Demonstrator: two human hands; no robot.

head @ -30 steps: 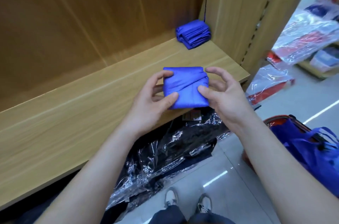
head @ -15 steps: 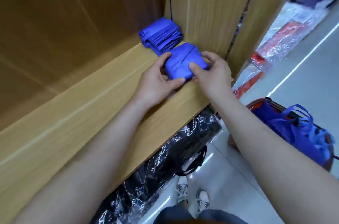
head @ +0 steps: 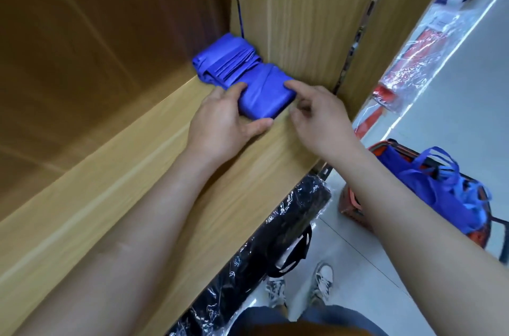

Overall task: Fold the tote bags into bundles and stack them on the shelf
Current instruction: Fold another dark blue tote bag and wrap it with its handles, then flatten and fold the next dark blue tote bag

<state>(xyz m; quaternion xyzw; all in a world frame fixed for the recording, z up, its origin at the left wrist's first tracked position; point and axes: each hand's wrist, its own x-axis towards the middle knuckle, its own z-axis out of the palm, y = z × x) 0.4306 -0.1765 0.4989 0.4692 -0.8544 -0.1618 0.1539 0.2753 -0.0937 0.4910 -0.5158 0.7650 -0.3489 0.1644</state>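
Observation:
A folded blue tote bundle (head: 265, 92) lies on the wooden shelf (head: 132, 170), touching an earlier stack of folded blue bundles (head: 225, 59) in the back right corner. My left hand (head: 220, 122) grips the bundle's left side, fingers on top and thumb along its front edge. My right hand (head: 321, 115) holds the right end, index fingertip on top, thumb by the corner, the other fingers curled. Loose blue tote bags (head: 432, 181) fill a red basket on the floor to the right.
The shelf's upright side panel (head: 303, 19) stands right behind the bundles. Black goods wrapped in clear plastic (head: 275, 242) lie under the shelf. Packaged red items (head: 407, 60) sit on the floor beyond. My shoes (head: 300, 284) are below.
Both hands carried the folded bundle from in front of the shelf edge into the back right corner and set it down against the earlier stack.

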